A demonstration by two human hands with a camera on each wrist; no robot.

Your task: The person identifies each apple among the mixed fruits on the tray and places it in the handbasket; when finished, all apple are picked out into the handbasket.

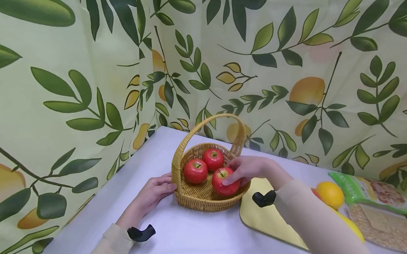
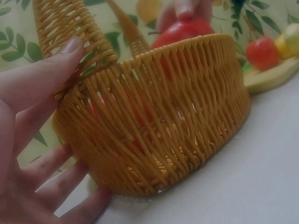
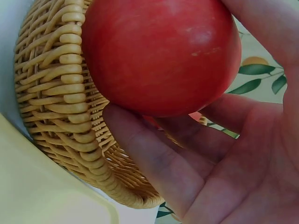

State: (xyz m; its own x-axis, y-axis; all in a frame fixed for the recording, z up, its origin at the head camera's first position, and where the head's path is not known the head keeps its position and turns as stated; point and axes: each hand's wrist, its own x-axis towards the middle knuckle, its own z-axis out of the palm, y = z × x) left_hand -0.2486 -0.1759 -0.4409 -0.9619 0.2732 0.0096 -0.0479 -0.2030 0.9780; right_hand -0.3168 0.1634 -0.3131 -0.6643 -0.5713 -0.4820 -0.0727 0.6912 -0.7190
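A wicker basket (image 1: 202, 205) with a tall arched handle stands on the table. Inside it, a red apple (image 1: 195, 171) and another red apple (image 1: 213, 160) lie towards the left and back. My right hand (image 1: 244, 169) grips a third red apple (image 3: 163, 56) at the basket's right side, thumb on one side and fingers round the other. In the right wrist view, that apple overlaps the woven rim. Against the basket's left side rests my left hand (image 1: 155, 192), its fingers extended and spread along the wicker wall; its thumb touches the base of the handle in the left wrist view.
Right of the basket lies a pale yellow board (image 1: 271, 212), partly under my right forearm. Beyond it are an orange (image 1: 330, 195), a yellow fruit (image 1: 353, 227), partly hidden, and a green food packet (image 1: 378, 194) above a brown, grainy-looking bag (image 1: 386, 229). A leaf-patterned cloth (image 1: 273, 77) hangs behind.
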